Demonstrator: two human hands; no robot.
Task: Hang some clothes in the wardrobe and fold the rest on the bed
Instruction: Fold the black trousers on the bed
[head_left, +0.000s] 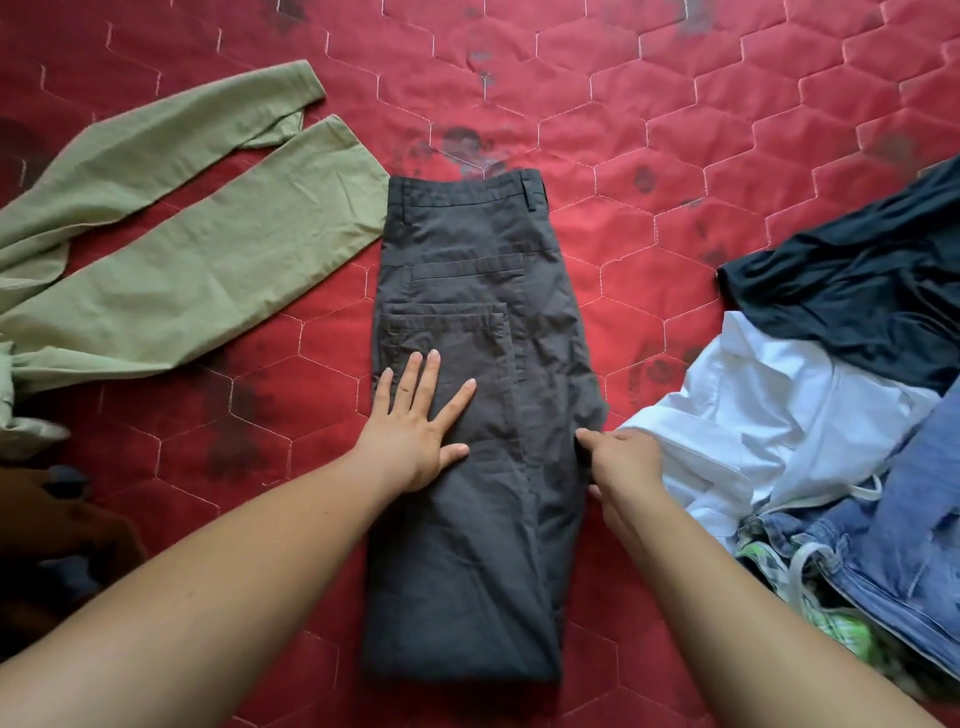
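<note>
Dark grey trousers (467, 291) lie folded lengthwise in the middle of the red quilted bed (675, 130), waistband at the far end. My left hand (415, 426) rests flat on the trousers with its fingers spread. My right hand (621, 462) pinches the trousers' right edge at the crotch seam, fingers closed on the cloth.
Olive green trousers (182, 234) sprawl at the left. At the right lies a pile: a dark navy garment (857, 296), a white shirt (769, 431), blue jeans (904, 535) and a green checked piece (831, 623). Brown and dark cloth (62, 519) sits at the left edge.
</note>
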